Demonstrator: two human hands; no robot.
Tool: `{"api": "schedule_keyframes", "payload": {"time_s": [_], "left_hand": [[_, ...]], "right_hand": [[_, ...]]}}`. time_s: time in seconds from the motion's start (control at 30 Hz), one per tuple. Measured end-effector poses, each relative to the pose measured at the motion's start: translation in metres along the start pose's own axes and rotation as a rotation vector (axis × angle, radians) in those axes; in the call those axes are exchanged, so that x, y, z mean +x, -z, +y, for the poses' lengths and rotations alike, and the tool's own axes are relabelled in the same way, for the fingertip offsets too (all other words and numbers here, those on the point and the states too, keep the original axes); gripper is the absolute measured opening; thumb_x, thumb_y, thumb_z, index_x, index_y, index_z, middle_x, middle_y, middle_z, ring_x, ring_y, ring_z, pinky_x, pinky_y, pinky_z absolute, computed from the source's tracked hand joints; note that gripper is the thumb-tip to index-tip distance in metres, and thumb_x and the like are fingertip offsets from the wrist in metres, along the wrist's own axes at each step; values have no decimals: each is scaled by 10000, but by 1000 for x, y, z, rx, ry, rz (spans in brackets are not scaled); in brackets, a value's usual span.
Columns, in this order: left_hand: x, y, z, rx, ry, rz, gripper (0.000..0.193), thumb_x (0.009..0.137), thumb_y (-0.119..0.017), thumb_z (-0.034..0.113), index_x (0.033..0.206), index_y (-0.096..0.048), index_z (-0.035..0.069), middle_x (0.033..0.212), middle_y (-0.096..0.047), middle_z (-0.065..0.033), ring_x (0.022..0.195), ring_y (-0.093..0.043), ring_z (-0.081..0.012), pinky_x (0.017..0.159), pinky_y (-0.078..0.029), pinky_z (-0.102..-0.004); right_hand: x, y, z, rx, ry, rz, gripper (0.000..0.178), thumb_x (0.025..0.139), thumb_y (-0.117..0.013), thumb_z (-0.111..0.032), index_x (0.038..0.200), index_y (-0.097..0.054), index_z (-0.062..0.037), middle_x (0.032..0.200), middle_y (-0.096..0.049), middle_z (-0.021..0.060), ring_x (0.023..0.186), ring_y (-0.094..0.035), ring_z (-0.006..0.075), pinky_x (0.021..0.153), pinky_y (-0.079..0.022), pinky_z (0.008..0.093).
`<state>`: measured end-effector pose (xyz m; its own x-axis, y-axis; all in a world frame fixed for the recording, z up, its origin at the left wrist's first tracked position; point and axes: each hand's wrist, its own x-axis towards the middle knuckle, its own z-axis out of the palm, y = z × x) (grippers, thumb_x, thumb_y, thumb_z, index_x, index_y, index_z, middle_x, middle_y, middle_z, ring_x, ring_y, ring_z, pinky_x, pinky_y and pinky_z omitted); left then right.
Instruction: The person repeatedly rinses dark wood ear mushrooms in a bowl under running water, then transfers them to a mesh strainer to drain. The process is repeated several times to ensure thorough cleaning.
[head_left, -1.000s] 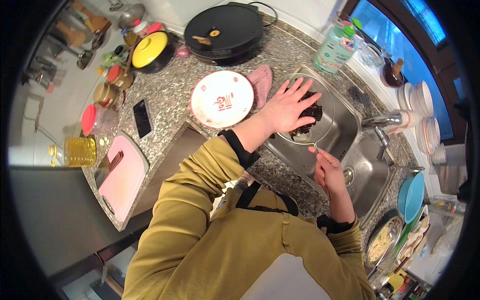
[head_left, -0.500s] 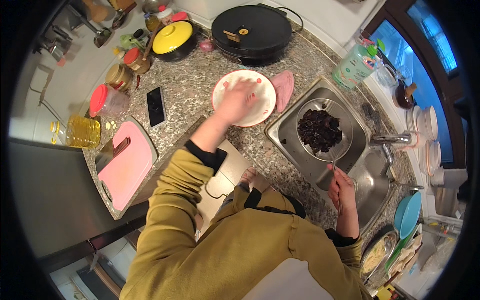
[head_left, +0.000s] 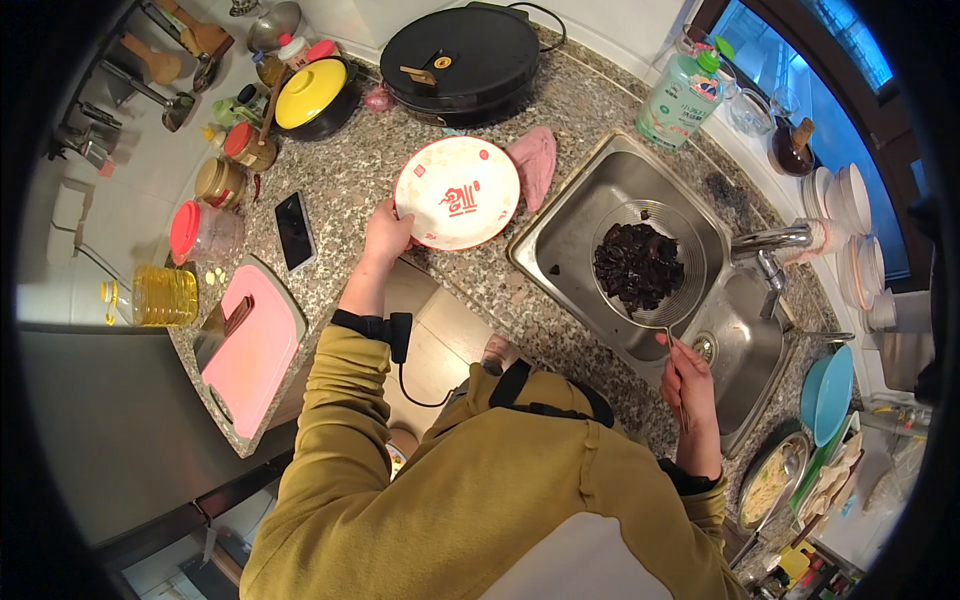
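My left hand (head_left: 385, 238) grips the left rim of a white plate (head_left: 425, 185) with a red edge and red printed decoration, at the front of the granite counter. A pink cloth (head_left: 535, 165) lies close to the plate's right side. My right hand (head_left: 687, 378) is closed around the thin handle of a round metal strainer (head_left: 655, 312). Held over the left basin of the steel sink (head_left: 560, 215), the strainer carries a heap of dark, wrinkled pieces (head_left: 638, 265) that look like wood ear fungus.
Left of the plate lie a phone (head_left: 294, 232) and a pink cutting board (head_left: 262, 365) with a knife (head_left: 238, 315). A black electric griddle (head_left: 460, 60) and a yellow-lidded pot (head_left: 312, 92) stand behind. The faucet (head_left: 775, 240) juts over the sink from the right; a blue bowl (head_left: 828, 395) sits nearby.
My left hand has moved from over the plate to its left rim and now grips it. The strainer stays over the basin in my right hand. The whole view has shifted slightly.
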<state>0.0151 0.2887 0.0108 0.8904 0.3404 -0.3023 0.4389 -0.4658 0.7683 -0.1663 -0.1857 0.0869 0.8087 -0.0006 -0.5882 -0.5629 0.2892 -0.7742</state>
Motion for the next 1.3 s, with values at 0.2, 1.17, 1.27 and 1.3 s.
{"api": "schedule_keyframes", "payload": {"time_s": [0.2, 1.17, 1.27, 1.3], "left_hand": [[-18, -8, 24, 557, -343, 624, 464, 853, -679, 204, 1255, -528, 28, 974, -681, -195, 935, -659, -343, 810, -526, -441], [17, -375, 31, 1396, -1138, -1173, 93, 737, -611, 21, 757, -702, 25, 810, -680, -221, 814, -668, -402, 711, -541, -459], [9, -370, 40, 1407, -1145, -1142, 78, 695, -636, 15, 738, -702, 17, 805, -679, -225, 810, -674, -393, 698, -544, -442], [6, -369, 42, 1407, -1142, -1137, 81, 693, -640, 16, 742, -703, 19, 806, -680, -222, 810, -675, -392, 697, -544, -444]], "right_hand": [[-9, 12, -1, -47, -25, 5, 306, 1027, -447, -192, 1254, -587, -41, 500, -340, -55, 359, -273, 52, 368, -238, 219], [-162, 105, 54, 248, 61, 471, 304, 1003, -474, -130, 1251, -579, 11, 473, -431, -24, 354, -332, 45, 372, -286, 201], [-167, 108, 53, 282, 74, 501, 300, 1003, -478, -132, 1247, -582, 8, 473, -432, -20, 353, -333, 45, 364, -283, 204], [-168, 109, 53, 289, 86, 512, 298, 1002, -475, -125, 1245, -583, 10, 472, -430, -19, 350, -330, 46, 357, -279, 206]]}}
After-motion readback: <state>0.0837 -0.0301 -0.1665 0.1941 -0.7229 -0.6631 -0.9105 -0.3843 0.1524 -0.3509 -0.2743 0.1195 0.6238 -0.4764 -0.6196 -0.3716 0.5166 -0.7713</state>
